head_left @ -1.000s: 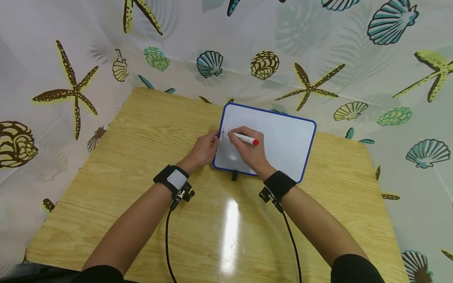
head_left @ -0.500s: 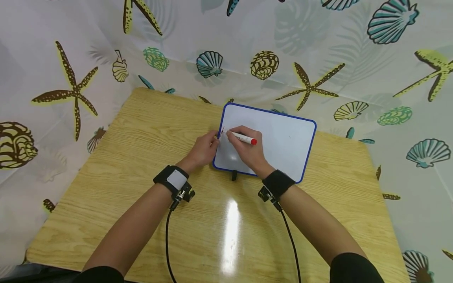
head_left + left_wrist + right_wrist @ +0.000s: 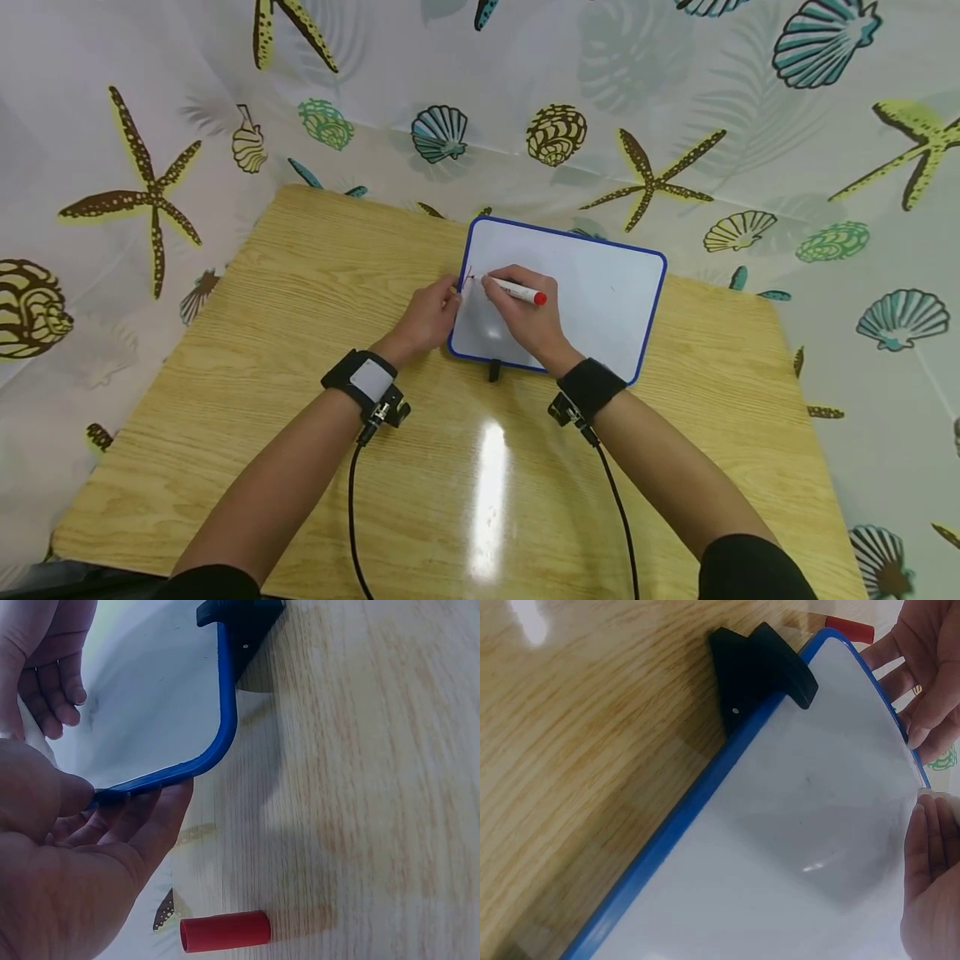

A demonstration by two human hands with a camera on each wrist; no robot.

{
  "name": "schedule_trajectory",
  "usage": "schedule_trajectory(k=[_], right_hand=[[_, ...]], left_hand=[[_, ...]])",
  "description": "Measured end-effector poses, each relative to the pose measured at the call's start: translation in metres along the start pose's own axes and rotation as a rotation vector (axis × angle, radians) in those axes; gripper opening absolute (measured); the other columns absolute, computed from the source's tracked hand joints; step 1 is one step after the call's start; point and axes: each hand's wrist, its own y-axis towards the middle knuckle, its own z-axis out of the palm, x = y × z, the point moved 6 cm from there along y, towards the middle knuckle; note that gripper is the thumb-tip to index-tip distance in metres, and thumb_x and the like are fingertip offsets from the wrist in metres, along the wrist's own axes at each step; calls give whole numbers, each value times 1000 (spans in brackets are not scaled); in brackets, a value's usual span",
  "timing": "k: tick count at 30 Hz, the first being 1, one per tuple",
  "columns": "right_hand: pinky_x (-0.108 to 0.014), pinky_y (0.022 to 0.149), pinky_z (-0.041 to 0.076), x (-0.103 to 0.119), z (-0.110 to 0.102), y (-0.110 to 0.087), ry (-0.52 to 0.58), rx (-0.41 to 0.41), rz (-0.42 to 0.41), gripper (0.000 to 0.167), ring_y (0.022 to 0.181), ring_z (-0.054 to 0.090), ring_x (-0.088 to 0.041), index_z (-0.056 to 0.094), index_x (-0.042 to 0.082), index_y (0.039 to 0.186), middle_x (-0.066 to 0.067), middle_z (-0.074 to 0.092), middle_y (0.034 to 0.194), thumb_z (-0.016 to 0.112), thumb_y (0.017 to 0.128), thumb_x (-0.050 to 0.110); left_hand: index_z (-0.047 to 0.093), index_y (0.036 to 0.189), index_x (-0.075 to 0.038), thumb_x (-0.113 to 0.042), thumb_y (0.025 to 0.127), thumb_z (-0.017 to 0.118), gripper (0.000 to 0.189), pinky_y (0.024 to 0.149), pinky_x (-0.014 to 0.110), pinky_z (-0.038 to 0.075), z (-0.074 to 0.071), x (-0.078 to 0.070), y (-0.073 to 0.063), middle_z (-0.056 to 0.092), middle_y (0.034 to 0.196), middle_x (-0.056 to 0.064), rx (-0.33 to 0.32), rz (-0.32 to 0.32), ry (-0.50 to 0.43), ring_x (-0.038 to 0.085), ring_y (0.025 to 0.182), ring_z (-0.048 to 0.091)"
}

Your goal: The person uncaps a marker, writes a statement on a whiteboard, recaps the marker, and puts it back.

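A whiteboard [image 3: 592, 292] with a blue frame leans on a black stand clip [image 3: 769, 671] on the table. My left hand [image 3: 429, 321] grips its left edge, thumb on the front and fingers behind, as the left wrist view shows. My right hand [image 3: 531, 312] pinches a white marker [image 3: 517, 291] with a red end, its tip near the board's left side. Thin red strokes [image 3: 469, 273] show on the board just left of the tip. In the right wrist view my right hand [image 3: 934, 877] hides the marker.
A short red cylinder [image 3: 225, 931], like a marker cap, is on the wooden table [image 3: 360, 258] beside the board's left edge. Seashell-print cloth [image 3: 495, 75] hangs close behind the table. A cable [image 3: 354, 517] trails from each wrist band.
My right hand and the marker have shifted only slightly, and a small red crossing stroke now shows more clearly. The left hand keeps its grip. The head view has tilted a little.
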Motion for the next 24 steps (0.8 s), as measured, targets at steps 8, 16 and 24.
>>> schedule_trajectory(k=[8,16,24], right_hand=[[-22,66,50,-27,-11,-1,-55,-33,44,8,73,67,-21,79,3,93,-10,76,83,73,94,8],[-27,67,54,-30,-16,-3,-38,-42,37,12,73,67,-16,79,8,90,-5,75,81,73,95,16],[-24,68,53,-31,-15,-3,-53,-42,76,11,74,66,-18,79,5,93,-9,76,84,73,95,13]], left_hand=[[48,144,1,-12,111,41,36,82,41,53,2,2,2,66,118,23,6,-20,-6,29,95,63],[47,145,1,-13,111,40,37,79,39,53,4,2,3,66,118,22,12,-18,-14,28,93,63],[50,141,1,-12,111,39,35,79,39,53,3,3,2,67,114,21,5,-29,-15,28,92,63]])
